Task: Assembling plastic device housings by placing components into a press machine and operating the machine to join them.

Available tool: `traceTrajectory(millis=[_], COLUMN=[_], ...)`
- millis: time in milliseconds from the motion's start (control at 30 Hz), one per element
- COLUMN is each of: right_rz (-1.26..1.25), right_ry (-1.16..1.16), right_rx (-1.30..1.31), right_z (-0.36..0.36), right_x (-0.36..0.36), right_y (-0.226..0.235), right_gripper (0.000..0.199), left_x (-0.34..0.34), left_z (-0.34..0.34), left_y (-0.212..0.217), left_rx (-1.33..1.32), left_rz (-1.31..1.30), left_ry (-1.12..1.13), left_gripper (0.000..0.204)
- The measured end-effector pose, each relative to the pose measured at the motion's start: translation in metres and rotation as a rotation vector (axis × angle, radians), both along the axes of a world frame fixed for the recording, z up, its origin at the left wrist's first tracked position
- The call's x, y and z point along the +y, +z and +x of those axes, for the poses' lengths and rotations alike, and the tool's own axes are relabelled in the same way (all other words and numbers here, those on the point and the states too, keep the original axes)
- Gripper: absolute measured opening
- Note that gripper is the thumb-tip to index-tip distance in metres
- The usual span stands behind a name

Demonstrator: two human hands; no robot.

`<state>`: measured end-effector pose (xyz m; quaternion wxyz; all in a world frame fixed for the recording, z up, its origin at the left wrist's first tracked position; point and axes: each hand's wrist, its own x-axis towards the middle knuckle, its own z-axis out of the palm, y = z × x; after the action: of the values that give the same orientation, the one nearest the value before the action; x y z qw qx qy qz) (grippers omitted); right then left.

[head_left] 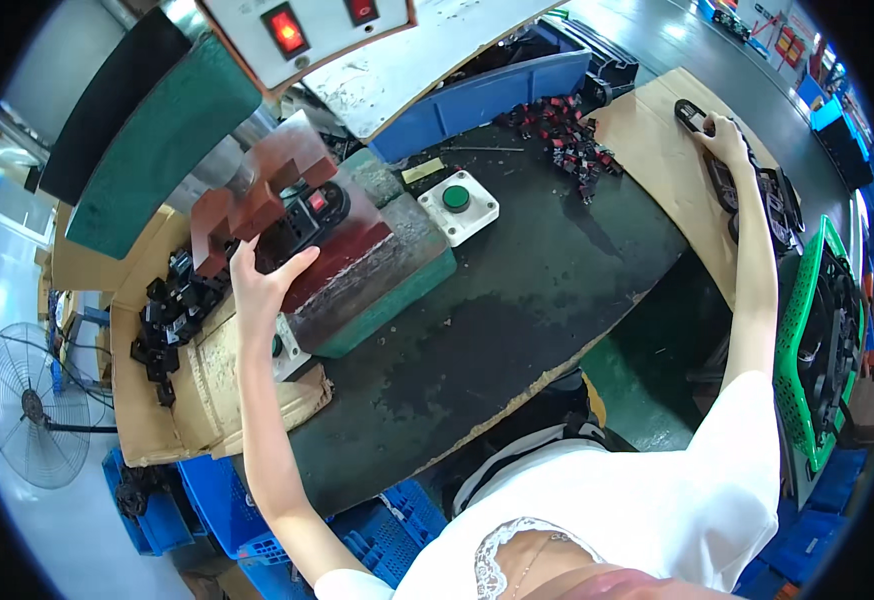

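Note:
A black plastic housing with a red insert (307, 215) lies in the fixture of the press, below its reddish-brown metal blocks (255, 208). My left hand (260, 285) is at the near end of this housing, thumb on one side and fingers on the other; the fingertips are partly hidden. Far to the right, my right arm is stretched out over a cardboard sheet (647, 120). There my right hand (725, 142) is closed on a black elongated plastic part (692, 115). More black parts (772, 205) lie beside that wrist.
A green-button box (457, 198) stands right of the press base (387, 300). Small red-and-black pieces (567, 140) are heaped near a blue bin (487, 95). An open carton (142, 425) with black parts is at left, a green crate (807, 350) at right.

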<state>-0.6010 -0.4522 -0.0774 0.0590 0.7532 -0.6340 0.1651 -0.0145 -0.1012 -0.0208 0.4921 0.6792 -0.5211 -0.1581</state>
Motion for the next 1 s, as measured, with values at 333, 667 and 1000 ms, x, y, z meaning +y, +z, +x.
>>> traceTrajectory(millis=[333, 667, 1000], right_rz=[-0.383, -0.598, -0.166], right_ry=[0.313, 1.111, 1.58], right_rx=[-0.014, -0.251, -0.374], right_z=[0.089, 0.297, 0.393], right_x=[0.011, 0.139, 0.221], right_y=[0.025, 0.072, 0.085], right_gripper=[0.036, 0.038, 0.037], left_x=[0.035, 0.113, 0.17], left_z=[-0.022, -0.035, -0.023], left_y=[-0.001, 0.011, 0.01], left_rx=[-0.346, -0.64, -0.696], left_rz=[-0.418, -0.492, -0.328], left_ry=[-0.017, 0.159, 0.326], left_gripper=[0.055, 0.053, 0.054])
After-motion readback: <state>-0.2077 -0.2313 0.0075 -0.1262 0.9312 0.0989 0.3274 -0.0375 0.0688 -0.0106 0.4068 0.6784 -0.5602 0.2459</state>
